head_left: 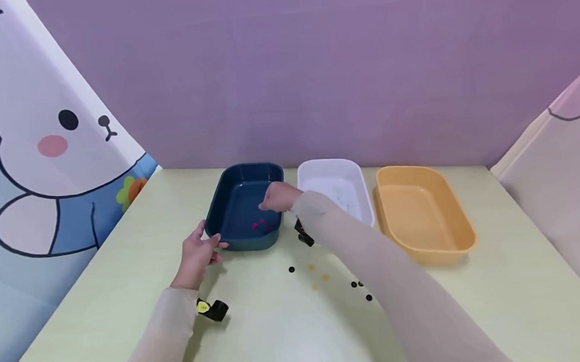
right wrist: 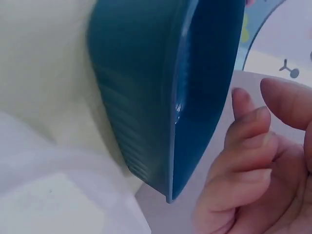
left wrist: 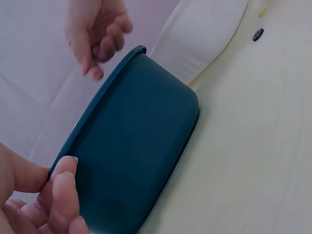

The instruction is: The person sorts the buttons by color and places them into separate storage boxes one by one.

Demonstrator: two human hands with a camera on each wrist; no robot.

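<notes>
At the table's left stands a dark blue tray [head_left: 244,243] with several small pink buttons [head_left: 255,225] on its floor. My left hand [head_left: 197,255] grips its near left corner; in the left wrist view, the thumb and fingers [left wrist: 65,195] pinch the rim. Over the tray's right side hovers my right hand [head_left: 280,197], palm turned down. The right wrist view has its thumb apart from the loosely curled fingers [right wrist: 239,187], with nothing seen between them. Black buttons [head_left: 291,269] and yellow buttons [head_left: 325,277] lie scattered on the table in front of the trays.
A white tray [head_left: 329,165] sits right of the blue one, partly covered by my right forearm. Farther right is an orange-yellow tray [head_left: 422,217]. A purple cloth [head_left: 314,80] hangs behind the table, and a cartoon-print cloth [head_left: 27,119] hangs at the left.
</notes>
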